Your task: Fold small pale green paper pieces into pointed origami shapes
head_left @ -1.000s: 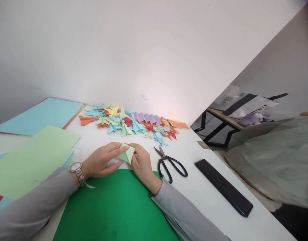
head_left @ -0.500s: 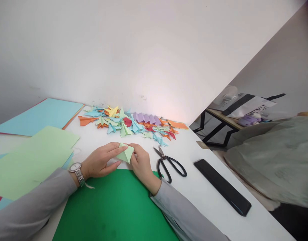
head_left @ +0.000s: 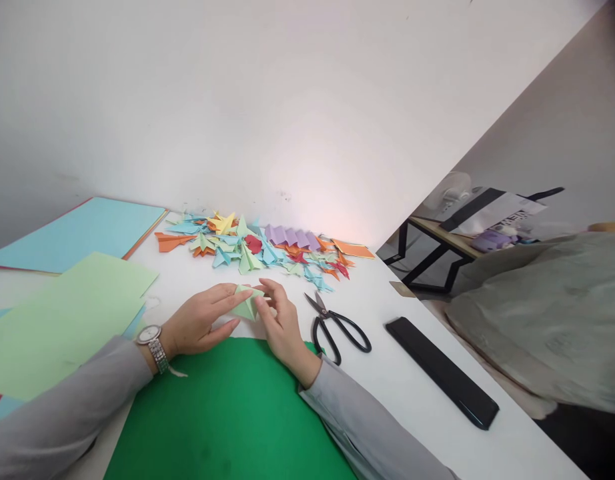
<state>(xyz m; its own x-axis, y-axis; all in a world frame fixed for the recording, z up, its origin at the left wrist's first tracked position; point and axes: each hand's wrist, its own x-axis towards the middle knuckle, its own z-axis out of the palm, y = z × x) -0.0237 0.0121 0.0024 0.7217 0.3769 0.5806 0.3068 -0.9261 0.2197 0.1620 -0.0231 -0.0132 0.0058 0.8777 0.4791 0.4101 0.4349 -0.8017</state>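
Observation:
A small piece of folded light-green paper (head_left: 246, 307) is held between my two hands, just beyond the far edge of the green sheet (head_left: 222, 407). My left hand (head_left: 200, 319), with a watch at the wrist, pinches it from the left, the index finger lying across its top. From the right, my right hand (head_left: 283, 325) grips the same paper, its thumb on the near face. The other right fingers curl behind, partly hidden. Black-handled scissors (head_left: 327, 317) lie with parted blades to the right of my right hand.
Behind my hands, against the wall, lies a heap of folded paper shapes (head_left: 247, 257) in several colours. Light-green sheets (head_left: 82, 313) and a stack of blue paper (head_left: 87, 230) are at left. A long black object (head_left: 442, 370) rests at right, near the table edge.
My right thumb has come up onto the front of the folded paper, and my right index finger has lifted a little. My left hand keeps its hold. The view has shifted slightly.

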